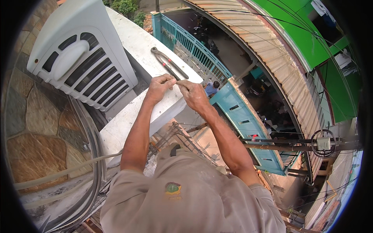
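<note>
My left hand (pixel 162 87) and my right hand (pixel 192 93) meet over the white concrete ledge (pixel 124 37), fingers pinched on a thin dark piece, perhaps wire, too small to make out clearly. Just above them lie pliers (pixel 164 60) with dark handles and red bands, resting on the ledge. To the left is the white slatted casing of an outdoor unit (pixel 83 58).
Cables and hoses (pixel 95 155) run along a stone-clad wall (pixel 42 112). Below and right are a teal gate (pixel 244 120), a person (pixel 211 88) in blue, a corrugated roof (pixel 268 40), a green building (pixel 289 23) and overhead wires with a coiled cable (pixel 323 144).
</note>
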Demonstrator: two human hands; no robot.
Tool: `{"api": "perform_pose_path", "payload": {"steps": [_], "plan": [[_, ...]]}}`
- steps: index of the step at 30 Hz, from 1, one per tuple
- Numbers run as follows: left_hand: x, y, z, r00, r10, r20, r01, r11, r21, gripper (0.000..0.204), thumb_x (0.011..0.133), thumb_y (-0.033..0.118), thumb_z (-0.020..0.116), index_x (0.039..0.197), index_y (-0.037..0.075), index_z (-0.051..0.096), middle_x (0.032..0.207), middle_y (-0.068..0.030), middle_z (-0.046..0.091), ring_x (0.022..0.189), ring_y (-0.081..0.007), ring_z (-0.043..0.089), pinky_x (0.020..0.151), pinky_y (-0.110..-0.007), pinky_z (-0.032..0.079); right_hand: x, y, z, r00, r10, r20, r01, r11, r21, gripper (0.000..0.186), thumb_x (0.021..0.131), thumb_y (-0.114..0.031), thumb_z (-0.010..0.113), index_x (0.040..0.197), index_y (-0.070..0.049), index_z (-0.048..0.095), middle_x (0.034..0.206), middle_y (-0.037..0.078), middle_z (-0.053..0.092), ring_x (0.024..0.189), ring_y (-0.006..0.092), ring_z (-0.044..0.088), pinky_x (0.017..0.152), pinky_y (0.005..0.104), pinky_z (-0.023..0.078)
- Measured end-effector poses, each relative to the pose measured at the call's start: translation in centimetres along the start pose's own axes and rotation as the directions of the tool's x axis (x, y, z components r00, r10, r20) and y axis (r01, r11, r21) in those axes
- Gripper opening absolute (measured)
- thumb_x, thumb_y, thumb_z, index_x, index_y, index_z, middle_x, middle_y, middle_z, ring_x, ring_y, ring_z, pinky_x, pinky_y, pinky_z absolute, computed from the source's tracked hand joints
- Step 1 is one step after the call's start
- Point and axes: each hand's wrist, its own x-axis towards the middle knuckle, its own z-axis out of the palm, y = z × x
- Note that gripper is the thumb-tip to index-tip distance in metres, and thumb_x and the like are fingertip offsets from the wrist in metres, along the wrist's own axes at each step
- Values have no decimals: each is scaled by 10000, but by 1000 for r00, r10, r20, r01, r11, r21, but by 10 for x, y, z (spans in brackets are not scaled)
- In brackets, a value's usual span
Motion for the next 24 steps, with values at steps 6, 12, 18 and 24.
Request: {"api": "perform_pose_path", "payload": {"steps": [6, 12, 18, 24], "plan": [[4, 4, -2, 997, -78, -2, 75, 966, -248, 216, 852, 163, 695, 959, -24, 685, 741, -11, 607, 629, -81, 488, 593, -235, 394, -9, 12, -1, 990, -137, 27, 137, 990, -16, 234, 896, -154, 554, 1074, -84, 689, 849, 205, 682, 774, 380, 663, 704, 453, 513], [8, -9, -12, 998, -59, -17, 48, 920, -389, 120, 877, 106, 655, 819, 2, 642, 741, -72, 604, 608, -130, 518, 619, -249, 425, -4, 2, 2, 985, -113, 130, 144, 954, -262, 229, 894, -134, 531, 1084, -96, 654, 814, 185, 677, 758, 369, 663, 672, 482, 507], [12, -11, -5, 987, -96, -130, 23, 879, -476, 97, 883, 66, 653, 825, 28, 585, 650, -45, 553, 571, -121, 496, 687, -305, 480, -39, 19, 1, 984, 130, 126, -172, 887, 429, 310, 975, -185, 476, 1191, -9, 612, 687, 112, 577, 591, 236, 620, 539, 397, 493], [14, -15, 4, 991, -56, -123, 34, 984, -178, 116, 874, 34, 654, 776, 14, 595, 668, -69, 571, 565, -126, 501, 635, -294, 479, -89, 16, -31, 897, 266, 354, -443, 521, 730, 392, 982, -194, 459, 1296, 24, 549, 661, -13, 421, 503, 87, 418, 459, 261, 438]]}}
